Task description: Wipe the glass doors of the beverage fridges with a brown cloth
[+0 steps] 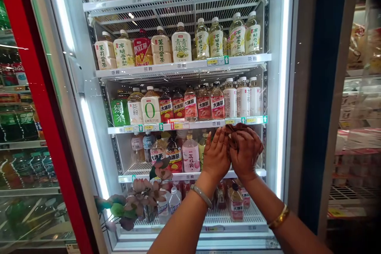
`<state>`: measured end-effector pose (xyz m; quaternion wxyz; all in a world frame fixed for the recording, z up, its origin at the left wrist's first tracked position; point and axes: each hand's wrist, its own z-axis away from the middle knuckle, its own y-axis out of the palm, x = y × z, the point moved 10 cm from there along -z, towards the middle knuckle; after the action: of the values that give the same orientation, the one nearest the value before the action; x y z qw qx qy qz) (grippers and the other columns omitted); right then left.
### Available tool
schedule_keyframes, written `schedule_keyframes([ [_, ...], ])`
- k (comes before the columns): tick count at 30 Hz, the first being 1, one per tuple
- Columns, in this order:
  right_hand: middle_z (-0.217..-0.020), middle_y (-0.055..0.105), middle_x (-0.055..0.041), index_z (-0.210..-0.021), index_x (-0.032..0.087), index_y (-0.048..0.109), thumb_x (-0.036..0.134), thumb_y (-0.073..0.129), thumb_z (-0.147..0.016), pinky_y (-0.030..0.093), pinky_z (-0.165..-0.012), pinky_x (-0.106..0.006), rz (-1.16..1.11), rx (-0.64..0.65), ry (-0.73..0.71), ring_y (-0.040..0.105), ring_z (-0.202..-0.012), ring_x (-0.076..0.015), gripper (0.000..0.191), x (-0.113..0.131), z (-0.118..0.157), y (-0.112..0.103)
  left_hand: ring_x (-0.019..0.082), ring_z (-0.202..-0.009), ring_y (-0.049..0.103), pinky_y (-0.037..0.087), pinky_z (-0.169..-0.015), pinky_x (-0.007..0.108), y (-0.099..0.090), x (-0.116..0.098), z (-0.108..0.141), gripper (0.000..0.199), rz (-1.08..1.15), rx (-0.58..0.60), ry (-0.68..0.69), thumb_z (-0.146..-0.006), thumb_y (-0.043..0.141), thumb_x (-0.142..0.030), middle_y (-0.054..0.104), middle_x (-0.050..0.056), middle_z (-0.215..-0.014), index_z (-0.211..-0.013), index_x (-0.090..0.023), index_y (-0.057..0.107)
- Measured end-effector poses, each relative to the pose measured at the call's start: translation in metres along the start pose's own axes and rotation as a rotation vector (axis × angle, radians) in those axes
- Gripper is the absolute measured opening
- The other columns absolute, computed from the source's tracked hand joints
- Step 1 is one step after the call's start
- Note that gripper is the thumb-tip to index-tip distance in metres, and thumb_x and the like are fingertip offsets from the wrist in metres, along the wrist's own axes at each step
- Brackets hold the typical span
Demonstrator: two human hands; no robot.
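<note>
Both my hands are side by side in front of the drinks cooler, at the height of a shelf edge. My left hand lies flat with its fingers stretched upward, seemingly against the glass door; a pale bangle circles that wrist. Close beside it, my right hand is closed on a bunched brown cloth, partly hidden by the fingers. A gold bracelet is on the right wrist. Behind the hands, bottles stand on the white shelf, among them a pink bottle left of my left hand.
More bottles fill the upper shelf. Bright light strips run down both sides of the cooler. Pinkish and green leaves overlap the lower left. A red-framed cooler stands left; shelves with packaged goods are at right.
</note>
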<state>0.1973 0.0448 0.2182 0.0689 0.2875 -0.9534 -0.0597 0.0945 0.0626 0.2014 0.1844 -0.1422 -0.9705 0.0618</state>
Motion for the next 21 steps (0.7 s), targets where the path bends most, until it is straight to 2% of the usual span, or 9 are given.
schedule_keyframes([
  [2,-0.117,0.068,-0.0085,-0.129,0.037,0.059,0.017,0.062,-0.084,0.046,-0.102,-0.065,-0.018,0.040,-0.050,0.057,-0.128,-0.0396,0.049,0.010,0.023,0.000,0.023,-0.156,0.031,0.019,-0.133,0.052,-0.003,0.004,0.018,0.063,-0.003,0.037,-0.011,-0.095,0.048,-0.018,0.046,0.011,-0.160,-0.157,-0.012,0.040],
  [5,-0.116,0.068,-0.0072,-0.130,0.042,0.058,0.019,0.064,-0.083,0.051,-0.097,-0.067,-0.025,0.136,-0.091,0.059,-0.123,-0.0405,0.053,0.001,0.068,-0.008,0.019,-0.154,0.035,0.017,-0.134,0.043,-0.007,0.016,0.058,0.069,-0.022,0.109,-0.092,-0.095,0.049,-0.019,0.048,0.006,-0.159,-0.162,-0.018,0.031],
  [7,-0.116,0.067,-0.0066,-0.133,0.046,0.055,0.020,0.065,-0.082,0.052,-0.094,-0.069,-0.016,0.157,-0.032,0.060,-0.121,-0.0417,0.058,-0.017,0.094,-0.016,0.017,-0.153,0.036,0.015,-0.134,0.038,-0.012,0.022,0.086,0.074,-0.021,0.115,-0.151,-0.094,0.049,-0.016,0.049,0.004,-0.158,-0.164,-0.020,0.026],
  [9,-0.118,0.066,-0.0084,-0.138,0.047,0.052,0.020,0.065,-0.083,0.050,-0.095,-0.072,0.009,0.142,0.061,0.059,-0.122,-0.0442,0.063,-0.035,0.110,-0.023,0.017,-0.154,0.036,0.013,-0.134,0.037,-0.015,0.026,0.108,0.076,-0.016,0.111,-0.196,-0.093,0.049,-0.015,0.049,0.003,-0.159,-0.164,-0.021,0.024],
  [12,-0.122,0.063,-0.0141,-0.142,0.039,0.051,0.019,0.065,-0.083,0.047,-0.099,-0.075,0.078,0.079,0.188,0.055,-0.126,-0.0474,0.063,-0.041,0.109,-0.026,0.019,-0.154,0.035,0.013,-0.134,0.039,-0.014,0.024,0.125,0.075,-0.008,0.117,-0.208,-0.093,0.052,-0.016,0.048,0.006,-0.159,-0.163,-0.019,0.028],
  [15,-0.124,0.063,-0.0167,-0.137,0.031,0.056,0.017,0.065,-0.084,0.045,-0.104,-0.071,0.090,0.047,0.221,0.052,-0.131,-0.0454,0.056,-0.018,0.101,-0.014,0.022,-0.155,0.034,0.015,-0.134,0.042,-0.010,0.021,0.127,0.073,-0.014,0.127,-0.230,-0.092,0.052,-0.016,0.049,0.008,-0.159,-0.162,-0.018,0.032],
  [18,-0.117,0.067,-0.0106,-0.124,0.029,0.063,0.017,0.069,-0.083,0.048,-0.106,-0.061,0.018,0.055,0.024,0.055,-0.130,-0.0372,0.044,0.025,0.106,0.001,0.022,-0.157,0.030,0.014,-0.133,0.045,-0.010,0.021,0.125,0.072,0.004,0.117,-0.258,-0.092,0.051,-0.013,0.047,0.008,-0.160,-0.162,-0.018,0.032],
  [21,-0.112,0.069,-0.0050,-0.114,0.026,0.066,0.019,0.073,-0.084,0.045,-0.111,-0.055,-0.010,0.080,-0.148,0.056,-0.128,-0.0309,0.031,0.041,0.122,0.002,0.022,-0.159,0.024,0.014,-0.133,0.045,-0.011,0.020,0.125,0.075,0.043,0.148,-0.239,-0.093,0.049,-0.009,0.043,0.009,-0.162,-0.163,-0.017,0.026],
])
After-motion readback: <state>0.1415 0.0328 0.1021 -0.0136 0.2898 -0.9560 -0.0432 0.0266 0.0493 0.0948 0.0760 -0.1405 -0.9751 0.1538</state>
